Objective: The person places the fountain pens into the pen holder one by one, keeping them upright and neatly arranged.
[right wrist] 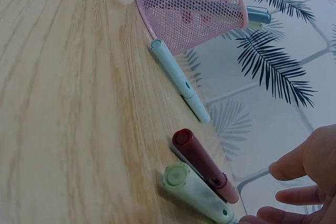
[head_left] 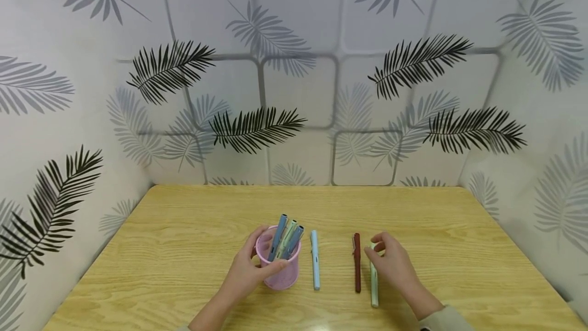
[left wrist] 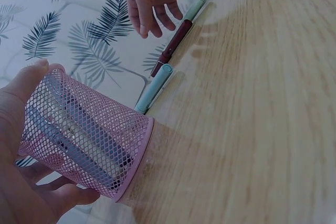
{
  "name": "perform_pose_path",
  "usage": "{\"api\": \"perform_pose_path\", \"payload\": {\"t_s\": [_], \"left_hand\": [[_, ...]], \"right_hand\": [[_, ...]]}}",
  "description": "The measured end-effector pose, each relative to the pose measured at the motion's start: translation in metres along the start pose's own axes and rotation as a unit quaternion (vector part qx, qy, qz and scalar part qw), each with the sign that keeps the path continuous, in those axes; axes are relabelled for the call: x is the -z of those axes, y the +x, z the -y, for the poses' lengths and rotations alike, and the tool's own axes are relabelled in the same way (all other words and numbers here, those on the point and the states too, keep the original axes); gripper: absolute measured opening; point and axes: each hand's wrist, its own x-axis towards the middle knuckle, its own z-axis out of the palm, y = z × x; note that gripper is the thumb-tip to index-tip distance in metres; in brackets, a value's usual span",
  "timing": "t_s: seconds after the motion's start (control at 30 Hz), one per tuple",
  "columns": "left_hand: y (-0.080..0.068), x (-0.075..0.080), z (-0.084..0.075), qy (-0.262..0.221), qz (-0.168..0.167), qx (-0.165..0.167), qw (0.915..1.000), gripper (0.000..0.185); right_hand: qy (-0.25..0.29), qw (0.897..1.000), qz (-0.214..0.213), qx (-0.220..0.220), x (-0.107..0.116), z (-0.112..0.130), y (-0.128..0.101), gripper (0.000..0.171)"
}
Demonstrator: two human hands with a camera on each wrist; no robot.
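Note:
My left hand (head_left: 243, 272) grips a pink mesh pen cup (head_left: 286, 281) around its side, thumb near the rim. Two dark blue pens (head_left: 277, 238) and a pale green pen (head_left: 288, 232) stand tilted inside it. To the cup's right lies a light blue pen (head_left: 315, 262), and further right a dark red pen (head_left: 357, 267). Beside that is a light green pen (head_left: 374, 290), its far part overlapped by my right hand (head_left: 394, 265) in the head view. The right wrist view shows those fingers (right wrist: 299, 195) loosely bent and apart, holding nothing.
A wood-grain table (head_left: 184, 229) carries everything. Pale walls (head_left: 298, 91) printed with leaves rise behind the table and along its left and right sides.

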Motion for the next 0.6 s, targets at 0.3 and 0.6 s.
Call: {"api": "perform_pose_path", "payload": {"t_s": [0.3, 0.6], "left_hand": [[-0.0038, 0.0010, -0.0101, 0.007, 0.003, 0.004, 1.0000, 0.077], [-0.0016, 0.0006, -0.0045, 0.008, 0.005, -0.001, 1.0000, 0.077]], "right_hand": [[-0.018, 0.999, 0.018, -0.028, 0.0001, -0.0098, 0.0026, 0.031], [-0.037, 0.998, 0.029, -0.033, 0.0005, -0.0110, 0.0034, 0.035]]}}
